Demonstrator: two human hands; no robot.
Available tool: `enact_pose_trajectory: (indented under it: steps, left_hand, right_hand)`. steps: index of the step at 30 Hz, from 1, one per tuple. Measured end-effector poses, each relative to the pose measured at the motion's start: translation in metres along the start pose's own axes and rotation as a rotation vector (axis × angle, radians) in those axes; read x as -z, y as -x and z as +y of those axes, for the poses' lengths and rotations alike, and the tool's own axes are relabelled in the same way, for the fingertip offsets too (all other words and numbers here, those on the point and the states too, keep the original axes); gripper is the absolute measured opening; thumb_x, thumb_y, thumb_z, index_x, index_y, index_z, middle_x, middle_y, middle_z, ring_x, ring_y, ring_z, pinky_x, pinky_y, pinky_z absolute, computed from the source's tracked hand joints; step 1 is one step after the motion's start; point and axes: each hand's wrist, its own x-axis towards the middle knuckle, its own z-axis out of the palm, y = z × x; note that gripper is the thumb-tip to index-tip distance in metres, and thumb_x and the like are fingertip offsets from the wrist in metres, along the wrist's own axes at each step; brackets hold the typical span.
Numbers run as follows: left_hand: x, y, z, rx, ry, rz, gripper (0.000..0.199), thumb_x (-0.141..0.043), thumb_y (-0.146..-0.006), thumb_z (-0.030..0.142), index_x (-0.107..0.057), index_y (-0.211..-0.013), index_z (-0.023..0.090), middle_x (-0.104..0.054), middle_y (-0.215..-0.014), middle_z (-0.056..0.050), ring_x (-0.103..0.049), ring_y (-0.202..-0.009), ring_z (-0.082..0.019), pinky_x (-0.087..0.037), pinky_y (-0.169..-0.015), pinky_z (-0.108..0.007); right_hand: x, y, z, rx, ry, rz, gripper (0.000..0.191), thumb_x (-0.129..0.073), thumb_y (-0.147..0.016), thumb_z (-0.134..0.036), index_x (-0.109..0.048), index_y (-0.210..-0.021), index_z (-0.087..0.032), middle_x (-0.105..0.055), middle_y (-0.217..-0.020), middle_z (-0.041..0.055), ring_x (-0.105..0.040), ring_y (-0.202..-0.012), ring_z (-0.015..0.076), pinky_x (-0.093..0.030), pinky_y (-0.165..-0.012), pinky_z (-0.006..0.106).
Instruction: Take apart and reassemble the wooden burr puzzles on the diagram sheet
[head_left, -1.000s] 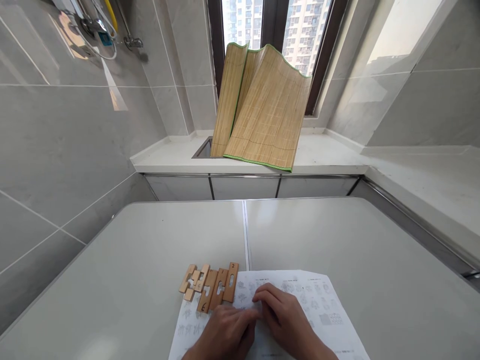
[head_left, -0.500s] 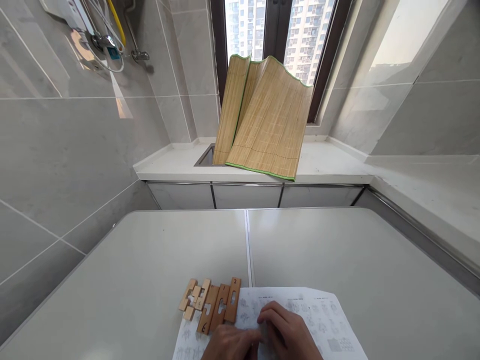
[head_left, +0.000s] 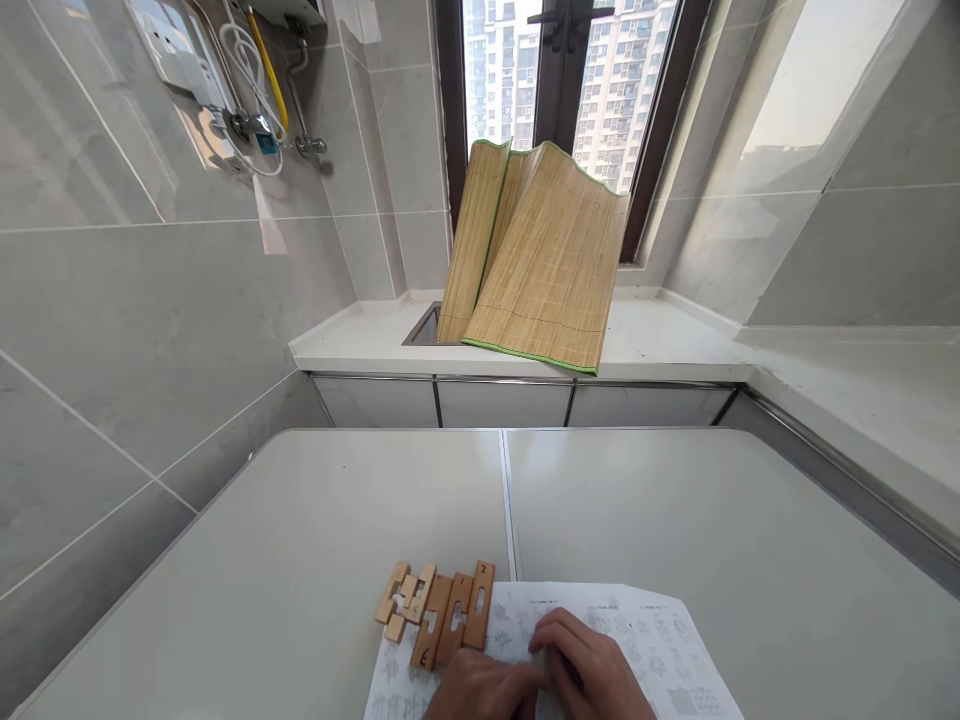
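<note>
Both hands rest close together over a printed paper sheet [head_left: 660,650] at the table's near edge. My left hand [head_left: 484,688] is curled, its index finger reaching toward the other hand; the bottom of the frame cuts it off. With fingers bent and held together, my right hand [head_left: 589,662] is closed above the sheet. Whatever lies within or under the fingers is hidden. Just beyond my left hand, several notched wooden puzzle pieces lie side by side: a brown piece marked 2 [head_left: 480,605], more brown pieces [head_left: 454,618] and paler ones [head_left: 391,592].
The white folding table [head_left: 675,510] has a seam down its middle. Behind it runs a white counter [head_left: 675,335] with a sink [head_left: 426,325]. A bamboo mat [head_left: 547,260] leans against the window there. Pipes and cables [head_left: 262,85] hang on the left tiled wall.
The whole view has shifted slightly, so everything appears a little lower and further right. The hands keep nearly the same pose, and the wooden pieces stay in the same arrangement.
</note>
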Motion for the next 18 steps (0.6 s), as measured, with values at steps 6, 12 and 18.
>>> enact_pose_trajectory:
  steps: [6,12,18]
  left_hand:
    - [0.0014,-0.0007,0.0006,-0.001,-0.023,0.019,0.029,-0.043,-0.079,0.001,-0.060,-0.092,0.021,-0.062,-0.052,0.008,-0.049,-0.035,-0.008,-0.027,-0.042,-0.020]
    - [-0.0024,0.0016,-0.0006,-0.008,-0.049,0.024,0.026,-0.043,-0.079,0.002,-0.060,-0.087,0.021,-0.060,-0.050,0.008,-0.048,-0.034,-0.008,-0.026,-0.041,-0.020]
    - [-0.0071,0.0068,-0.0003,0.014,-0.048,0.020,0.019,-0.048,-0.082,0.005,-0.059,-0.084,0.021,-0.058,-0.049,0.007,-0.050,-0.035,-0.008,-0.028,-0.042,-0.018]
  right_hand:
    - [-0.0018,0.0006,0.0010,-0.007,0.011,-0.001,0.026,-0.040,-0.096,-0.006,-0.058,-0.096,-0.024,-0.069,-0.089,0.0027,-0.071,-0.076,0.0158,-0.055,-0.068,0.023]
    - [0.0009,0.0006,-0.0012,-0.006,-0.022,0.001,0.026,-0.040,-0.097,-0.006,-0.059,-0.097,-0.024,-0.069,-0.089,0.0023,-0.071,-0.076,0.0161,-0.055,-0.068,0.024]
    - [0.0024,0.0020,-0.0053,-0.008,-0.031,-0.001,0.026,-0.040,-0.101,-0.009,-0.061,-0.098,-0.024,-0.070,-0.088,0.0029,-0.071,-0.075,0.0162,-0.056,-0.067,0.024]
